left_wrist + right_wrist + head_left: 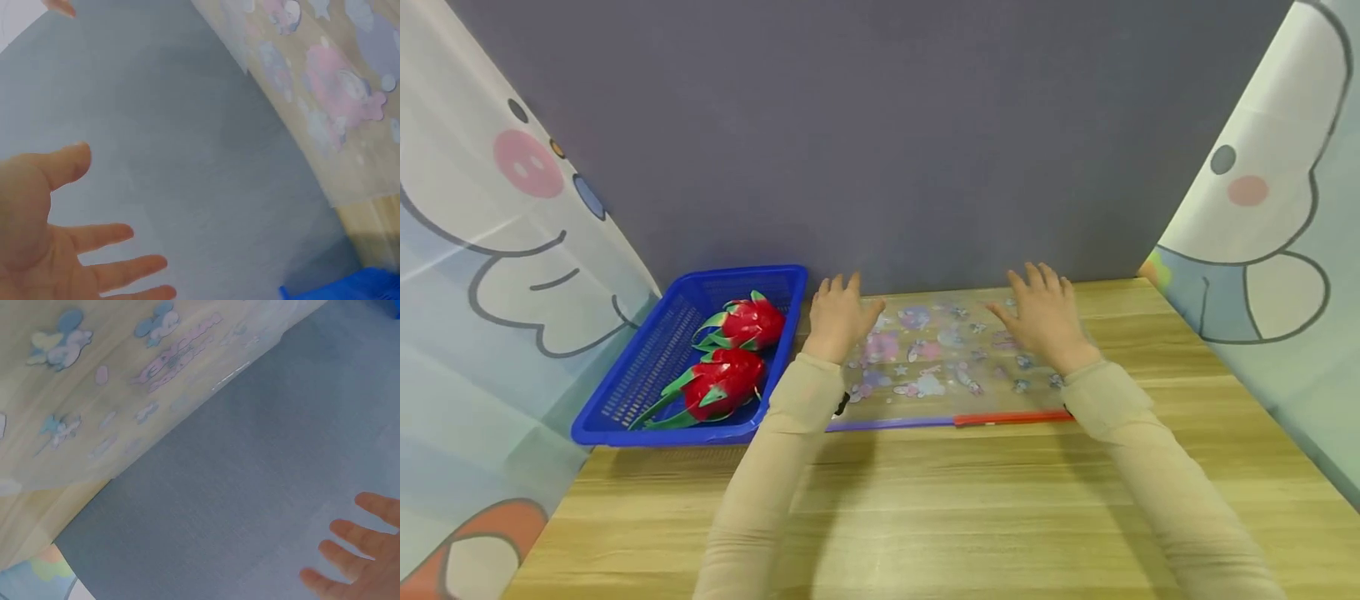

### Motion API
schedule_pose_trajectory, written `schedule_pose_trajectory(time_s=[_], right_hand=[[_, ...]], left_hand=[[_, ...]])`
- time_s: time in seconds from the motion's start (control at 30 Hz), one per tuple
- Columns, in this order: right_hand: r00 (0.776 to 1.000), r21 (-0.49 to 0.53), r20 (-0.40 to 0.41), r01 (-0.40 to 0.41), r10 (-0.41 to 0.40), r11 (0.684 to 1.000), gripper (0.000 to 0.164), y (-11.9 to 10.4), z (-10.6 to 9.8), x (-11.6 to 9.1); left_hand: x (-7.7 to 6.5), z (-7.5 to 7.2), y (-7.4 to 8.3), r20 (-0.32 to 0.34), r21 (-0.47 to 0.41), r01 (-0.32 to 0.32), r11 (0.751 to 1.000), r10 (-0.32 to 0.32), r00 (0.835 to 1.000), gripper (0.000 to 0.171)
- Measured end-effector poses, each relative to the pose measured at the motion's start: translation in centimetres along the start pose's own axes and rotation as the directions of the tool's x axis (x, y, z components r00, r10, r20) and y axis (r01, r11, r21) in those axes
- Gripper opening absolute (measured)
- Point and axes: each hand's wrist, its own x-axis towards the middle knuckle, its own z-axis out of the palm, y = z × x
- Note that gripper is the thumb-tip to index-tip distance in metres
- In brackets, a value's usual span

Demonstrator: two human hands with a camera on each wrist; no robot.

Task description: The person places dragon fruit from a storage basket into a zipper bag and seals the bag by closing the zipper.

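Note:
Two clear printed plastic pouches lie side by side on the wooden table. The left pouch (910,362) has a purple edge strip (895,423), and the right pouch (996,371) a red one (1011,417). Above the left pouch's outer side is my left hand (837,317), fingers spread and holding nothing. My right hand (1041,317) hovers over the right pouch's outer side, its fingers straight and spread too. In the left wrist view the pink-and-purple cartoon print (340,94) shows; the right wrist view shows blue-eared figures (65,340). Neither hand grips anything.
At the left, a blue plastic basket (673,436) holds two red dragon fruits with green leaves, one nearer (730,379) and one farther (756,323). A grey panel (910,142) stands behind the table (925,517). Cartoon-printed curtains (445,333) hang at both sides.

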Motion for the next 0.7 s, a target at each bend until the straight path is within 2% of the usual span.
schedule_pose_trajectory(time_s=[0.07, 0.13, 0.2, 0.27, 0.33, 0.4, 0.43, 0.47, 0.63, 0.7], right_hand=[[0.999, 0.056, -0.033, 0.028, -0.026, 0.998, 0.071, 0.0, -0.2, -0.3], [0.996, 0.112, -0.074, 0.054, -0.046, 0.992, 0.065, 0.2, -0.4, -0.5], [0.993, 0.149, -0.107, 0.070, -0.055, 0.986, 0.058, 0.3, -0.7, -0.7], [0.990, 0.164, -0.127, 0.078, -0.058, 0.983, 0.054, 0.5, -0.9, -1.0], [0.989, 0.178, -0.132, 0.087, -0.064, 0.980, 0.051, 0.8, -1.2, -1.3], [0.988, 0.194, -0.131, 0.102, -0.077, 0.976, 0.050, 1.0, -1.4, -1.6], [0.988, 0.201, -0.131, 0.110, -0.085, 0.973, 0.049, 1.2, -1.5, -1.8], [0.987, 0.207, -0.132, 0.122, -0.096, 0.971, 0.048, 1.4, -1.6, -2.1], [0.966, 0.238, -0.160, 0.236, -0.201, 0.942, 0.038, 2.5, -1.3, -3.4], [0.959, 0.265, -0.154, 0.274, -0.240, 0.925, 0.034, 3.0, -1.0, -3.8]], left_hand=[[-0.7, -0.2, 0.1, -0.081, 0.001, -0.038, 0.999, 0.038, 0.996, 0.068], [-1.6, -0.4, 0.2, -0.183, -0.007, -0.085, 0.996, 0.083, 0.980, 0.063], [-2.4, -0.4, 0.1, -0.285, -0.026, -0.132, 0.991, 0.120, 0.951, 0.058], [-3.0, -0.3, 0.1, -0.377, -0.025, -0.190, 0.982, 0.167, 0.911, 0.052], [-3.4, -0.1, 0.0, -0.438, -0.026, -0.235, 0.972, 0.200, 0.876, 0.047], [-3.9, 0.1, -0.1, -0.463, -0.044, -0.269, 0.962, 0.219, 0.859, 0.043], [-4.1, 0.1, -0.1, -0.458, -0.058, -0.286, 0.956, 0.230, 0.859, 0.041], [-4.3, 0.1, -0.2, -0.440, -0.075, -0.296, 0.952, 0.235, 0.867, 0.040], [-5.8, 0.3, -0.2, -0.307, -0.226, -0.324, 0.919, 0.248, 0.919, 0.038], [-6.3, 0.5, -0.2, -0.275, -0.271, -0.332, 0.903, 0.258, 0.926, 0.036]])
